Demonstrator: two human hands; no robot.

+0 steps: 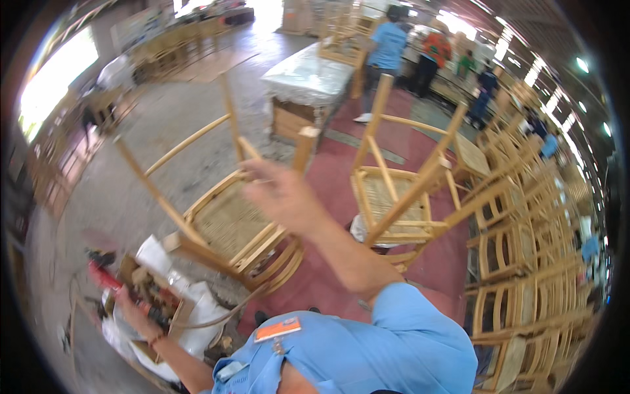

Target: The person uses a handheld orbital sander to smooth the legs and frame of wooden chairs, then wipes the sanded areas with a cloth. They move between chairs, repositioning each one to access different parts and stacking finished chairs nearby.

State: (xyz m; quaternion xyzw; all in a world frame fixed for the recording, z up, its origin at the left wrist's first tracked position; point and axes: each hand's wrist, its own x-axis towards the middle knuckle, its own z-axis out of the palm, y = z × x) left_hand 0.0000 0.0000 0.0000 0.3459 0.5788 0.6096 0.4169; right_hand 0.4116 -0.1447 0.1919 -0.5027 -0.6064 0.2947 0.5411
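Observation:
My left hand is low at the left, its fingers wrapped around a red power tool with a dark end. Directly below the tool is a cardboard box holding white wrapping and small parts that are hard to make out. My right hand is stretched out over an upturned wooden chair, its fingers apart and a little blurred, with nothing seen in them. That chair's legs point up, and its woven seat shows from beneath. To its right stands another upturned wooden chair.
Rows of wooden chairs line the right side. Ahead stands a plastic-covered stack with a chair on top. Beyond it are a person in blue and several others. Red matting covers part of the grey floor.

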